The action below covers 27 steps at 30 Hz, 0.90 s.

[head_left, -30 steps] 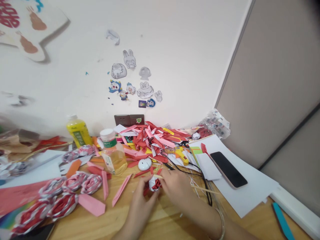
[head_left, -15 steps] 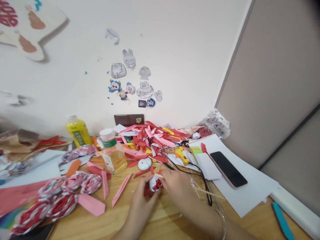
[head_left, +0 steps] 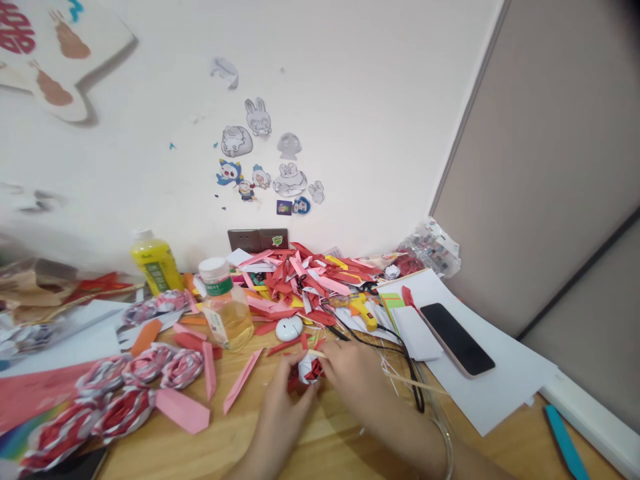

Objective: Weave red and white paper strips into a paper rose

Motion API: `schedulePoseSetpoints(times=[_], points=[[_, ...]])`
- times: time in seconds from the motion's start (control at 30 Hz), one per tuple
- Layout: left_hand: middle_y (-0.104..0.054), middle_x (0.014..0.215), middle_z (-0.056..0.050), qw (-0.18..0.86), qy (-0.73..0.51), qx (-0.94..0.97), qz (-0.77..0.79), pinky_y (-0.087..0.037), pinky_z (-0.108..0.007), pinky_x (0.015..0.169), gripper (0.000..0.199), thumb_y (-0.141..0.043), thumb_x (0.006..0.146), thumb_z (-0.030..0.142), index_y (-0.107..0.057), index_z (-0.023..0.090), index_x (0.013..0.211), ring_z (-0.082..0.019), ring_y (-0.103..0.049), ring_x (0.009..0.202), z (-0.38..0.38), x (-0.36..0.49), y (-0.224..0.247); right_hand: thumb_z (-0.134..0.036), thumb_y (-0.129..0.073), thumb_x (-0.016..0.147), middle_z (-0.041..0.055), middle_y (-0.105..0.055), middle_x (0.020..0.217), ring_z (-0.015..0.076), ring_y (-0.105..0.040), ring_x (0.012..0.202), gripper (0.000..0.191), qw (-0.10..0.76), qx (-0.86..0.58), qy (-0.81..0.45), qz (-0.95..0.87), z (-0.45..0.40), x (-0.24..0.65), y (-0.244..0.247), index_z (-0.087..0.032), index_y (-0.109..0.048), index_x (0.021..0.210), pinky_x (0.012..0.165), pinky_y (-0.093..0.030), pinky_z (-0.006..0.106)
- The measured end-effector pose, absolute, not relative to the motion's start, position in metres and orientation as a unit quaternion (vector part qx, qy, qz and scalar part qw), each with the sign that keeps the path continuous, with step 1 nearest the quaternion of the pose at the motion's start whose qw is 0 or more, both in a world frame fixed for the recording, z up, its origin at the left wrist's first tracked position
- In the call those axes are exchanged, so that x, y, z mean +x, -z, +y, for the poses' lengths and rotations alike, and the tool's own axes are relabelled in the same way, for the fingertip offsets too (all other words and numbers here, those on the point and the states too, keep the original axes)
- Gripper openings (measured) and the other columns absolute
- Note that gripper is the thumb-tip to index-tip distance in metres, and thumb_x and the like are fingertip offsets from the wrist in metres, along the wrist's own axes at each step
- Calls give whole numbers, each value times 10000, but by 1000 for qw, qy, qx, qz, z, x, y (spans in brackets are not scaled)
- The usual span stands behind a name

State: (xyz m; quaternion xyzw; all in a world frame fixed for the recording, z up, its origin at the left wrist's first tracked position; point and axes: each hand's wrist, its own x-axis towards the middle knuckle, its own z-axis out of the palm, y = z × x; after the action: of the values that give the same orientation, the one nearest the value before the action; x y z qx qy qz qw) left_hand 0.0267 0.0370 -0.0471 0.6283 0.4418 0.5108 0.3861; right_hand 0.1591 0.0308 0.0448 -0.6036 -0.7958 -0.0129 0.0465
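Observation:
Between the thumb and fingers of my left hand [head_left: 286, 393] sits a small folded paper piece [head_left: 311, 370], white and red, like a paper flower or ball. My right hand [head_left: 350, 367] is closed over its upper right side and pinches a thin pale strip [head_left: 316, 354] lying across its top. The right fingertips are partly hidden behind the hand, so their exact grip is hard to see. Just behind my hands rests a white earphone case [head_left: 289, 328]. A folded pink paper strip [head_left: 243, 381] lies to the left.
A heap of folded red and pink papers [head_left: 300, 277] lies against the wall. A bottle [head_left: 227, 313] stands left of it, with twisted red-white rings [head_left: 125, 410] nearer me. On the right are a yellow glue gun [head_left: 364, 312], its cable and a phone [head_left: 457, 339].
My right fingers and the pale strip have shifted very slightly at the top of the folded paper piece. My left hand keeps its hold in the same place.

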Motion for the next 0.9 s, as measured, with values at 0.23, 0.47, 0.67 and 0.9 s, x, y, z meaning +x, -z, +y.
schedulePoseSetpoints(times=[0.23,0.47,0.67,0.9], points=[[-633,1017,-73,390,-511,627,441,-484,-403,857,291,-592,750,211,-516,183,1029,-241,-611,954,36,27,46,-227,-445,896,101,-697,799,237,-669,724,192,44,-636,-12,-771,30,157,-49,-153,-620,921,545,-440,266],[-636,981,-72,388,-502,624,456,-487,-393,839,277,-601,736,217,-526,174,999,-237,-617,919,36,28,44,-152,-464,866,90,-698,812,223,-664,716,176,36,-606,18,-795,31,157,-39,-149,-635,910,540,-434,254],[-640,984,-71,407,-512,609,449,-479,-394,856,288,-609,727,235,-525,176,996,-238,-611,934,35,28,42,-172,-468,869,89,-698,804,197,-651,695,182,47,-612,-16,-789,33,159,-41,-159,-645,905,525,-381,231],[-635,1012,-64,430,-546,579,426,-475,-382,865,307,-624,723,235,-539,178,1013,-230,-599,966,37,29,42,-278,-449,890,21,-685,828,153,-619,713,189,193,-577,-77,-790,36,169,-36,-205,-623,877,559,-328,224]])
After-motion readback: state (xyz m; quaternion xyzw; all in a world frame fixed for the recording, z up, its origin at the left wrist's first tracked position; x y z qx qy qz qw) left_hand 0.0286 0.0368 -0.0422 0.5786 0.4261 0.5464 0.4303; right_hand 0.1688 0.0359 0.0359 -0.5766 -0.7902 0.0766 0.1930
